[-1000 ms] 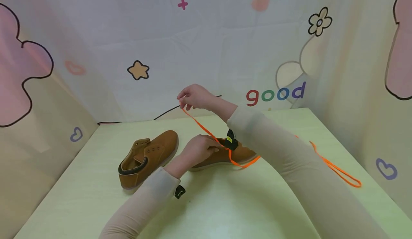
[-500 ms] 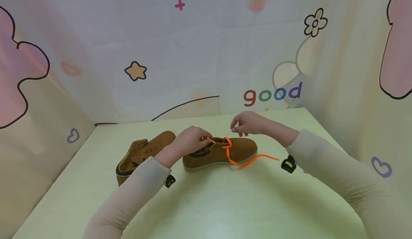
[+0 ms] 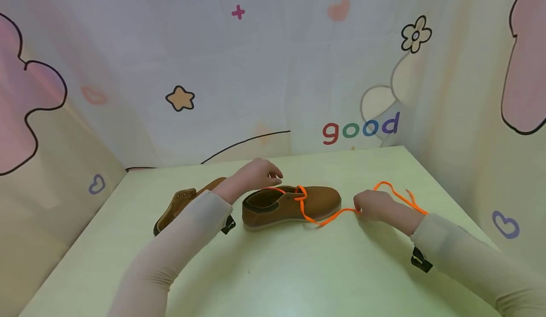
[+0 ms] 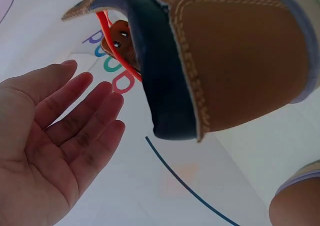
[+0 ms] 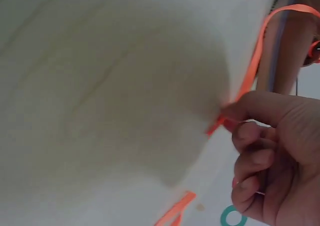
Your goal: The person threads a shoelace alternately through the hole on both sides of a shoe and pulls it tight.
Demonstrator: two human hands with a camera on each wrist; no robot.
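Observation:
A brown shoe (image 3: 315,201) stands on the table with its toe to the right, an orange shoelace (image 3: 304,208) threaded through its front eyelets. One lace end runs out past the toe, where my right hand (image 3: 377,205) pinches it between thumb and forefinger. In the right wrist view that lace tip (image 5: 216,126) pokes out below the fingertips. Above the shoe's opening hovers my left hand (image 3: 258,175), its fingers loosely bent and holding nothing. The left wrist view has the shoe's heel (image 4: 240,60) beside the bare palm, with a stretch of lace inside the opening.
A second brown shoe (image 3: 183,201), unlaced at its visible eyelets, lies to the left, partly behind my left arm. Another orange lace (image 3: 396,194) lies beyond my right hand, partly hidden. A printed curtain (image 3: 256,70) closes off the table's back and sides.
My right hand let go of the raised lace, moved right and down, and took the end past the toe. My left hand released the lace at the shoe opening and rose slightly.

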